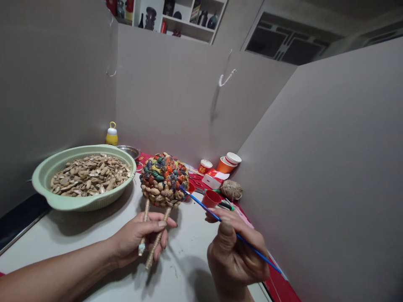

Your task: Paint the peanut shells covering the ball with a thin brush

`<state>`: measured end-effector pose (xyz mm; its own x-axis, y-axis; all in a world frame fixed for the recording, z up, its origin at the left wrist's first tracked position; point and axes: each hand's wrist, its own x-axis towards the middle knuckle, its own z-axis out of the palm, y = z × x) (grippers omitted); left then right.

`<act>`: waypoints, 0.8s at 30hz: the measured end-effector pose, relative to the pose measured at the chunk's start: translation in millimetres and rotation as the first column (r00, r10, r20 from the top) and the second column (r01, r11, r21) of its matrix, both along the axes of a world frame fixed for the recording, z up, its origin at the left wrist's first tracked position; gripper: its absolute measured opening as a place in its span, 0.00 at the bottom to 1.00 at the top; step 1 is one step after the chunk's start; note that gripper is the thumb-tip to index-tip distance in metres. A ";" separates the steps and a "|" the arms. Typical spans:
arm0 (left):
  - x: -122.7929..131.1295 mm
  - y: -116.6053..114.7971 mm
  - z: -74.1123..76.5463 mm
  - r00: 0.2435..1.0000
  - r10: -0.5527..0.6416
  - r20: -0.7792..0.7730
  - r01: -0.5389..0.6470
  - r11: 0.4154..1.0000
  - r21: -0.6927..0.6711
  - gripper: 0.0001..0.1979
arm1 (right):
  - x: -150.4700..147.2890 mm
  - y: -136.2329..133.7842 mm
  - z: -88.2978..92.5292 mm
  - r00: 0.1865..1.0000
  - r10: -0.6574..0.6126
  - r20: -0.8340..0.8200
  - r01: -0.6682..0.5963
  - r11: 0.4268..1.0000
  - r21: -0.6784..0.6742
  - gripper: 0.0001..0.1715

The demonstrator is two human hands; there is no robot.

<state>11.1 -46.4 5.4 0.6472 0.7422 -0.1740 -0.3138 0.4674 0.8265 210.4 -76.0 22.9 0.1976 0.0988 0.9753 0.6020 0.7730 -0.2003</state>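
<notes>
Brush tip on the shell ball, right in the middle of your view!

The shell ball [163, 179], daubed in reds, blues and greens on top, stands on two twine-wrapped sticks [157, 241]. Your left hand [140, 239] is closed round those sticks at 6 o'clock from the ball. Your right hand [234, 251] pinches a blue paintbrush [204, 207], thumb on top, its tip touching the ball's edge at about 4 o'clock. Just past the brush, at 3 o'clock, a red cup [210, 198] sits near a ball of twine [231, 189]. Stacked paper cups [229, 162] stand at 2 o'clock. Over at 9 o'clock a green colander [40, 176] is heaped with bare shells [90, 174], with a yellow bottle [111, 135] behind it at 11 o'clock. Everything rests on the pale table [185, 268].
</notes>
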 end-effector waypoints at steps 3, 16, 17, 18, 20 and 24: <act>-0.3 0.2 0.1 1.000 -0.005 0.006 0.005 1.000 -0.010 0.15 | 1.3 -0.6 -1.8 0.999 -0.006 0.044 0.007 1.000 -0.017 0.10; -0.6 3.3 -0.1 0.999 0.012 0.040 -0.010 0.999 -0.042 0.17 | 0.4 -4.9 -3.1 0.983 -0.046 0.176 0.052 0.998 -0.025 0.08; -0.5 3.3 -0.1 0.999 0.015 0.039 -0.013 0.999 -0.044 0.17 | 1.1 -5.4 -3.1 0.982 -0.051 0.181 0.055 0.998 -0.018 0.07; -0.3 3.2 0.0 0.999 0.015 0.035 -0.013 0.999 -0.044 0.17 | 1.8 -5.7 -3.2 0.982 -0.054 0.180 0.057 0.998 -0.012 0.07; 0.0 2.7 0.5 0.999 0.014 0.031 -0.013 0.999 -0.040 0.16 | 2.9 -5.6 -3.0 0.983 -0.058 0.177 0.060 0.998 -0.004 0.08; 0.4 2.3 0.8 1.000 0.009 0.024 -0.008 0.999 -0.032 0.16 | 1.4 -4.8 -0.9 0.976 -0.053 0.210 0.059 0.998 -0.022 0.09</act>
<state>11.5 -44.1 6.2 0.6453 0.7418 -0.1826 -0.3372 0.4910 0.8032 211.8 -80.8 22.0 -0.0049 0.1216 0.9926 0.6751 0.7326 -0.0864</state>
